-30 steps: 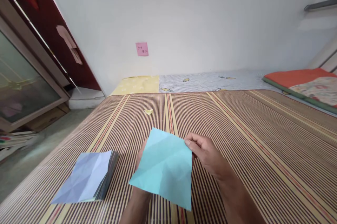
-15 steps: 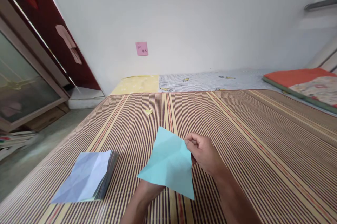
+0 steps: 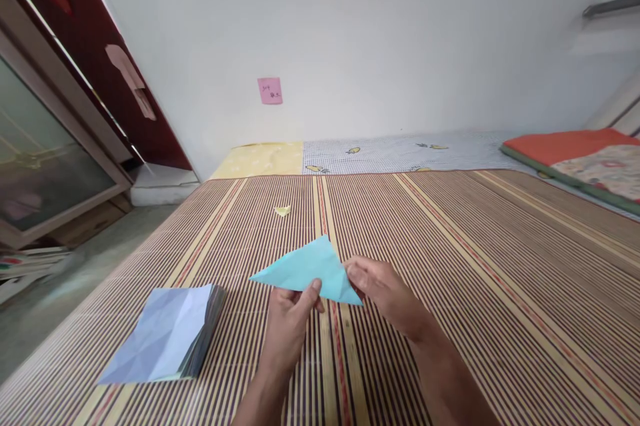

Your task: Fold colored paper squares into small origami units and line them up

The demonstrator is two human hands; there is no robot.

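Observation:
A light-blue sheet of paper (image 3: pixel 303 267), folded into a triangle, is held up over the striped mat. My left hand (image 3: pixel 293 309) grips its lower edge, thumb on the near face and the other fingers behind. At the paper's right side, my right hand (image 3: pixel 377 283) pinches the edge near the right corner, its fingers partly hidden by the thumb. To the left lies a thick stack of paper (image 3: pixel 163 333), with a creased bluish sheet on top. Farther back on the mat is a small pale-yellow folded paper piece (image 3: pixel 283 211).
The striped bamboo mat (image 3: pixel 450 266) covers the surface up to the patterned cloth (image 3: pixel 380 154) by the white wall. A pink note (image 3: pixel 270 91) is stuck on the wall. Folded orange and green bedding (image 3: pixel 580 149) lies at the far right. A glass-panelled cabinet (image 3: pixel 45 159) stands left.
The blue paper has gone from an open sheet to a folded triangle. My left hand has come out from beneath it, with its thumb now on the front.

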